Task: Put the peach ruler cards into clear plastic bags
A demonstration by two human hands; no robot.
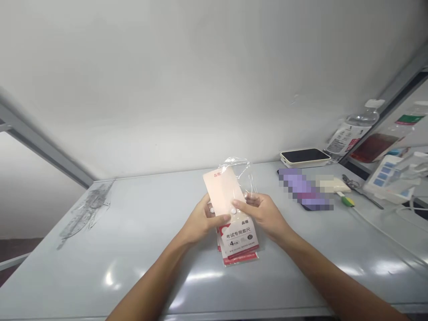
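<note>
A pale pink pouch (221,191) with red print and white snap buttons is held up over the middle of the table. My left hand (203,220) grips its lower left edge, thumb on the front. My right hand (264,214) closes on its right side with the thumb near a snap. Crinkled clear plastic film (249,176) shows behind and right of the pouch. Just below lie red-and-white ruler-set packets (240,240), overlapping, partly covered by the pouch and my hands. At the far left sits a heap of clear plastic rulers (88,207).
On the right of the grey table (150,285) are a phone (305,156), a blurred purple item (302,189), a white cable (384,227) and a plastic box (389,178). Bottles (354,129) stand at the right rail. A white wall (187,89) rises behind.
</note>
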